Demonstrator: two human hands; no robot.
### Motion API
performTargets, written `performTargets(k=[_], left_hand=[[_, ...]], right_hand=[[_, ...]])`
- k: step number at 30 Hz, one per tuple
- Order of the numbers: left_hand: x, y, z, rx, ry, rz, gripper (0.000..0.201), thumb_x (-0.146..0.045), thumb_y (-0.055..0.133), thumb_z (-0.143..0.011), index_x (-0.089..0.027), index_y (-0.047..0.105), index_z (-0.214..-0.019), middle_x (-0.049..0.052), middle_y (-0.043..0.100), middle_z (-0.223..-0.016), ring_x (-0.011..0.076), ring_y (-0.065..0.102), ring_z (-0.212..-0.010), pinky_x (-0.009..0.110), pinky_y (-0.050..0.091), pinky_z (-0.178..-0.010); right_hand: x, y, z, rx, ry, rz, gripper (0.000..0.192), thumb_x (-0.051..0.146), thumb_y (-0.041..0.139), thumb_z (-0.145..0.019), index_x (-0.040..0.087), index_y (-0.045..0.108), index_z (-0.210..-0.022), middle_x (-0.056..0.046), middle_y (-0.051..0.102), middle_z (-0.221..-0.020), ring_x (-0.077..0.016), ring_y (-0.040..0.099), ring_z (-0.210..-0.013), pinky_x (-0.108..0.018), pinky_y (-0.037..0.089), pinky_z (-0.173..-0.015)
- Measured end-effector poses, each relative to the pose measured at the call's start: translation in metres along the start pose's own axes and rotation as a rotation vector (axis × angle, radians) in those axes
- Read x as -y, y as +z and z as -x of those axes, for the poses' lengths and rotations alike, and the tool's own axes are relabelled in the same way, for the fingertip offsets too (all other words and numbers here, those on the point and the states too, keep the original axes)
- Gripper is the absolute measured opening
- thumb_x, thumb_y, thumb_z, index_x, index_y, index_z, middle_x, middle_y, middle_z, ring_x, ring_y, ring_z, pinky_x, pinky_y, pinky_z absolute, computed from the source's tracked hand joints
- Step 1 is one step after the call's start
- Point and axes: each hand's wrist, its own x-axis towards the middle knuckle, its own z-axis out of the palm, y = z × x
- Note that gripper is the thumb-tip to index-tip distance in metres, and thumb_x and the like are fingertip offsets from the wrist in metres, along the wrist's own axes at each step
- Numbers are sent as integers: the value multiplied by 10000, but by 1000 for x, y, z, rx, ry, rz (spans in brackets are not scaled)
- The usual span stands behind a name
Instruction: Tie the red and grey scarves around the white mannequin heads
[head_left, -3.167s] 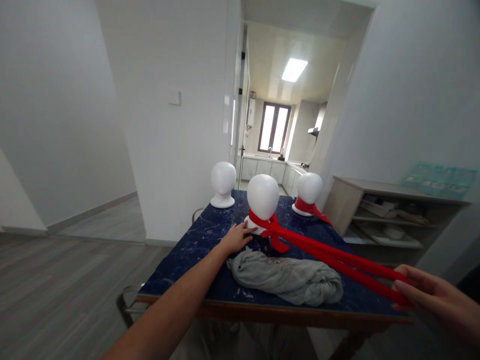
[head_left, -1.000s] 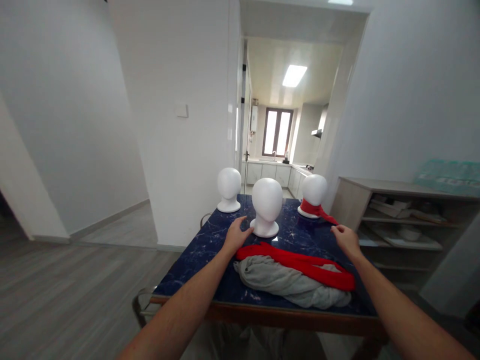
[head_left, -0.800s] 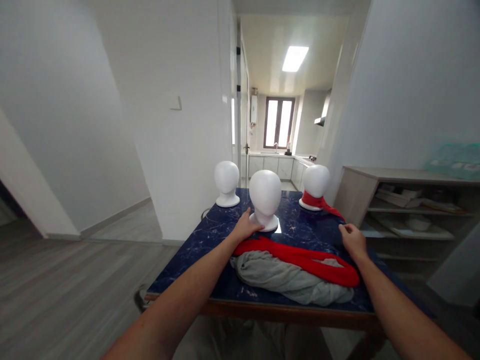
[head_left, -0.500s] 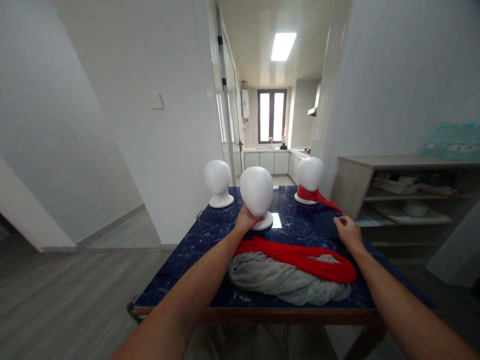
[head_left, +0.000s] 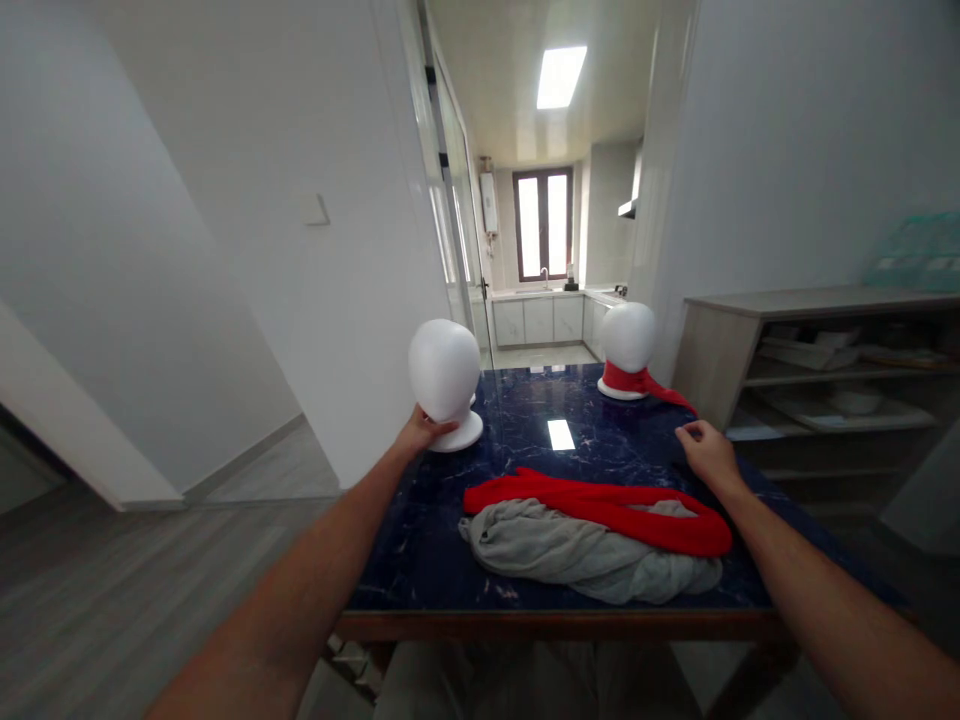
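So the left hand [head_left: 421,432] grips the neck of a bare white foam head [head_left: 444,372] near the table's [head_left: 420,560] left edge (loose red scarf [head_left: 600,505] lying on grey cloth [head_left: 577,550]), while the right hand [head_left: 705,455] rests half-curled, holding nothing, beside the still-scarfed far head [head_left: 628,338].

Bare tabletop [head_left: 570,410] lies open between my hands toward 12 o'clock, blocked at 6 by the red scarf [head_left: 600,505] heaped on grey cloth [head_left: 585,555].

grey cloth [head_left: 585,550], wooden shelf [head_left: 817,350], kitchen window [head_left: 542,222]
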Motion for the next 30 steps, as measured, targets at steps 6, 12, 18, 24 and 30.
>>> performTargets(k=[6, 12, 18, 24, 30], left_hand=[[13, -49, 5, -97, -69, -50, 942, -434, 1008, -474, -149, 629, -1289, 183, 723, -1297, 417, 638, -1254, 545, 517, -1087], [17, -54, 7, -86, -117, -60, 898, -400, 1009, -482, -130, 652, -1260, 197, 719, -1311, 424, 625, -1285, 531, 499, -1123], [20, -46, 5, -78, -84, 3, 878, -373, 1014, -468, -135, 673, -1241, 190, 732, -1296, 429, 628, -1288, 525, 515, -1123], [25, -40, 4, -99, -64, -27, 856, -344, 1009, -508, -132, 653, -1257, 167, 735, -1285, 429, 609, -1306, 535, 501, -1135], [30, -43, 6, -77, -86, -24, 919, -428, 1003, -490, -137, 624, -1276, 186, 720, -1302, 424, 624, -1279, 519, 516, -1103]], right_hand=[[-3, 2, -1, 4, 2, 16, 291, 479, 584, -876, 212, 694, -906, -95, 741, -857, -255, 671, -812, -333, 447, -743], [-5, 2, -2, 5, 0, 32, 268, 463, 594, -887, 212, 690, -895, -92, 750, -871, -254, 680, -831, -328, 446, -745], [-5, 3, -2, 2, 1, 29, 271, 460, 595, -890, 209, 697, -900, -90, 748, -852, -250, 679, -818, -328, 453, -745], [-5, 2, -3, 4, 5, 37, 282, 468, 588, -885, 210, 700, -908, -96, 754, -892, -256, 685, -853, -333, 454, -758], [-6, 4, -3, -7, -15, 35, 294, 465, 586, -879, 202, 712, -915, -108, 755, -895, -266, 687, -870, -340, 472, -779]])
